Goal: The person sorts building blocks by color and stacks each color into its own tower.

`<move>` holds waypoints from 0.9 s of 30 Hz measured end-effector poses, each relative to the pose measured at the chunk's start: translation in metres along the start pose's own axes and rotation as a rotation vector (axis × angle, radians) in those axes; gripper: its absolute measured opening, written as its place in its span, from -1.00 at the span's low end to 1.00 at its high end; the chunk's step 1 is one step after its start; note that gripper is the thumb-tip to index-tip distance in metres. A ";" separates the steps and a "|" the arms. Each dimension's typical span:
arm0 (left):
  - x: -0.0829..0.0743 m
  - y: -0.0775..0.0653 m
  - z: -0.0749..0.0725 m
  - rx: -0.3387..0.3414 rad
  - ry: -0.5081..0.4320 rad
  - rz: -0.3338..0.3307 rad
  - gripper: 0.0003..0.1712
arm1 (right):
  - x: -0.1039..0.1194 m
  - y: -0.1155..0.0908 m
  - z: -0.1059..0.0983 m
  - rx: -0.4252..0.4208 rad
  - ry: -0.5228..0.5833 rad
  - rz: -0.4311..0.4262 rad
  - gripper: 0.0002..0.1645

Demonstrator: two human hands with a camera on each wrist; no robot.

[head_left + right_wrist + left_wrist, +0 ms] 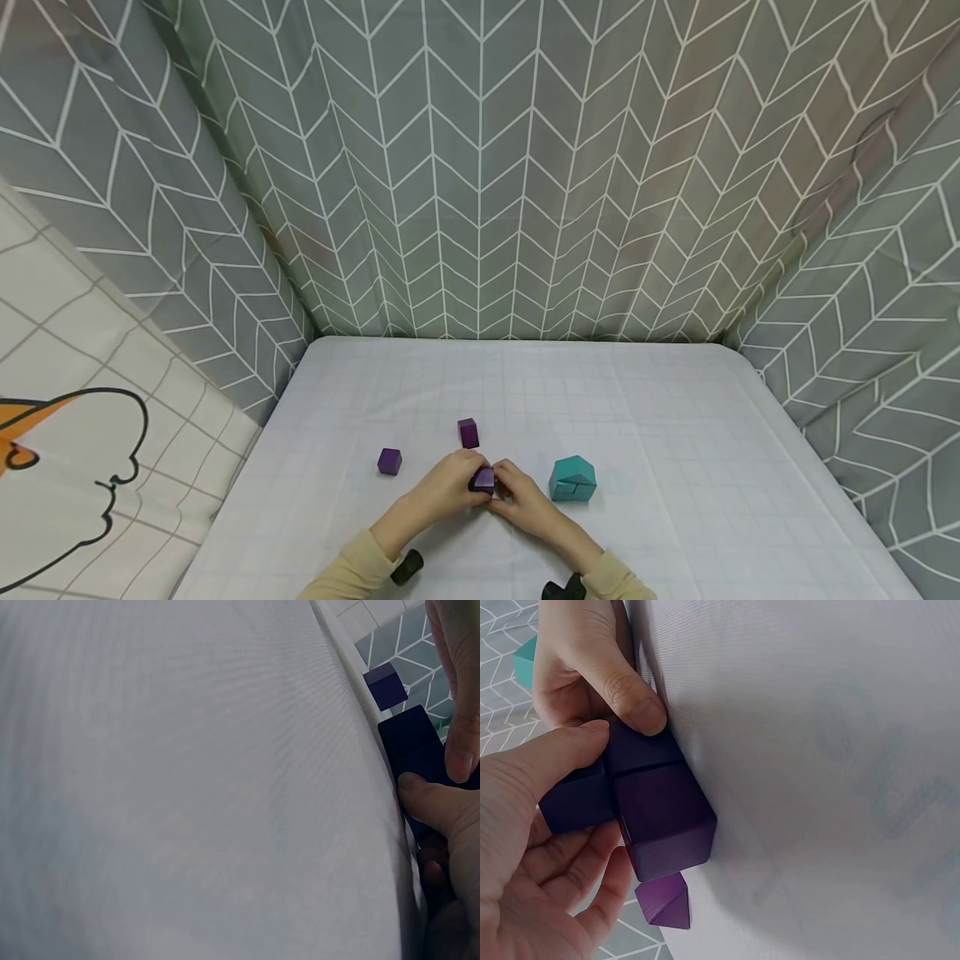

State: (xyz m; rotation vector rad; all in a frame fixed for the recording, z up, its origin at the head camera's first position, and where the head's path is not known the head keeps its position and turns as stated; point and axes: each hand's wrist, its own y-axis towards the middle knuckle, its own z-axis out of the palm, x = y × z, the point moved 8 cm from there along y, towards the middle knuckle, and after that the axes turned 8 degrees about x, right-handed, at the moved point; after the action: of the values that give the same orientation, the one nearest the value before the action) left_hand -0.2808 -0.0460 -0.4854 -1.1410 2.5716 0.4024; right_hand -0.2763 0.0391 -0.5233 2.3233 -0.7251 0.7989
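Observation:
Both hands meet over a group of dark purple blocks point(483, 478) near the middle of the table. In the left wrist view the blocks point(667, 814) sit side by side, their faces touching; whether they are joined cannot be told. My left hand point(447, 486) pinches the block on its side, thumb on top and fingers curled below. From the other side my right hand point(527, 502) grips the adjoining block, its thumb point(431, 799) pressed on the surface. Fingers hide part of the group. Just beyond the hands stands another purple block point(468, 433), showing triangular facets in the left wrist view.
A smaller purple block point(389, 462) lies to the left of the hands. To the right stands a teal block shape point(573, 479) with seams and a peaked top. A white cloth covers the table point(675, 417); patterned curtains point(510, 167) surround its back and sides.

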 end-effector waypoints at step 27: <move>-0.011 -0.001 -0.062 -0.139 0.031 0.011 -0.60 | -0.001 0.001 0.001 0.019 -0.016 0.038 -0.62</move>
State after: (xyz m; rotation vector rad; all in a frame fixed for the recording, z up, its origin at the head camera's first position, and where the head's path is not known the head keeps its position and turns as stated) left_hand -0.2828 -0.0623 -0.4247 -1.1885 2.6123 0.5779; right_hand -0.2776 0.0378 -0.5245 2.3413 -0.7741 0.8085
